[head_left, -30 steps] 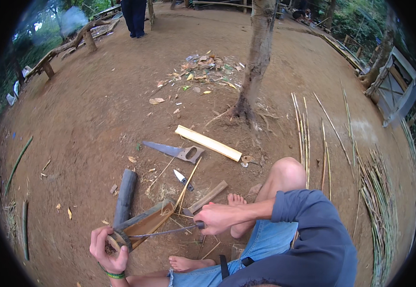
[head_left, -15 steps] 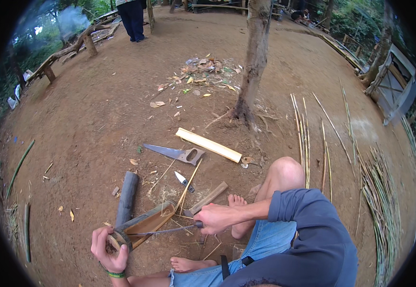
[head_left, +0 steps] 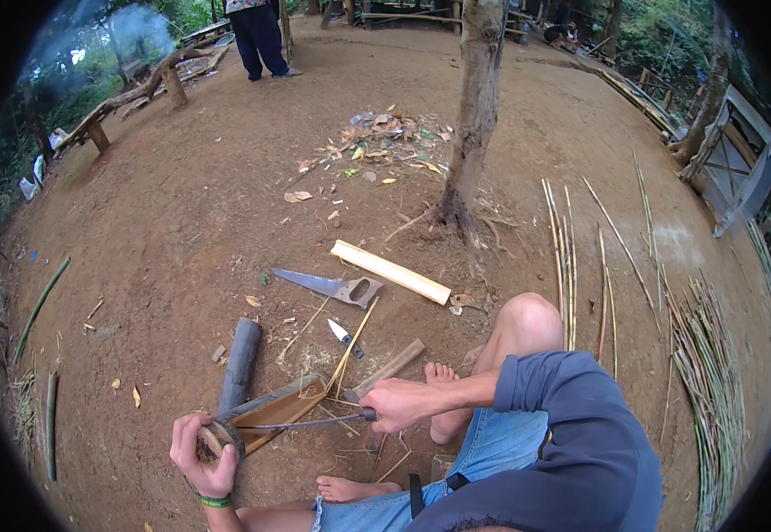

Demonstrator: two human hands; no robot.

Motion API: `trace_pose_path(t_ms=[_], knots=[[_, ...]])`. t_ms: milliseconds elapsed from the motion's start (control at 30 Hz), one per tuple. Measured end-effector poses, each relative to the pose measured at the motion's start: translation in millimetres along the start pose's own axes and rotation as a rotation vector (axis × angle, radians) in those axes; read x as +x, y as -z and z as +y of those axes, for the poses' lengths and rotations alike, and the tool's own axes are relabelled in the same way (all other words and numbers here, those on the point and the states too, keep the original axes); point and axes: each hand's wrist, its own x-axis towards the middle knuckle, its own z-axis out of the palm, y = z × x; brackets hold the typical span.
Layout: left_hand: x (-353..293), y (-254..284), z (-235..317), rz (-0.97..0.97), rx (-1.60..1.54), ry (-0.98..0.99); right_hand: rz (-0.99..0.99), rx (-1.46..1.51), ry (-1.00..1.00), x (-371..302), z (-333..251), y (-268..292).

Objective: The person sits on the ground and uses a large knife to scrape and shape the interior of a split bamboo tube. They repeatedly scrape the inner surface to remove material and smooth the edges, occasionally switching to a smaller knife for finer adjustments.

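Two-handed work on a bamboo section (head_left: 286, 410), which I follow from afar. The piece lies toward the near left part of the dirt ground (head_left: 155, 293), its hollow side exposed. The left hand (head_left: 201, 457) holds its round end, fingers curled over the rim and thumb on the near side. The right hand (head_left: 396, 405) is wrapped around the dark handle of a long, narrow tool (head_left: 306, 424); the tool's tip reaches the hollow close by the left hand, though I cannot tell whether it bites. For good control I would brace the round end firmly, favour short, even strokes, and place the left fingers out of the tip's line. Toward the ground's far edge lie a small knife (head_left: 344, 337) and, beyond it, a handsaw (head_left: 328, 285); a dark log (head_left: 241, 359) lies just beside the bamboo.
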Motion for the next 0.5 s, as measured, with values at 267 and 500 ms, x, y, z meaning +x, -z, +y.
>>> trace_pose_path(t_ms=[267, 500], knots=[[-0.4, 0.7, -2.2, -0.001, -0.001, -0.006, 0.011, -0.004, 0.002, 0.6, -1.6, -0.7], [-1.1, 0.1, -3.5, 0.01, -0.001, -0.009, -0.002, 0.001, -0.012, -0.2, -4.5, 1.0]])
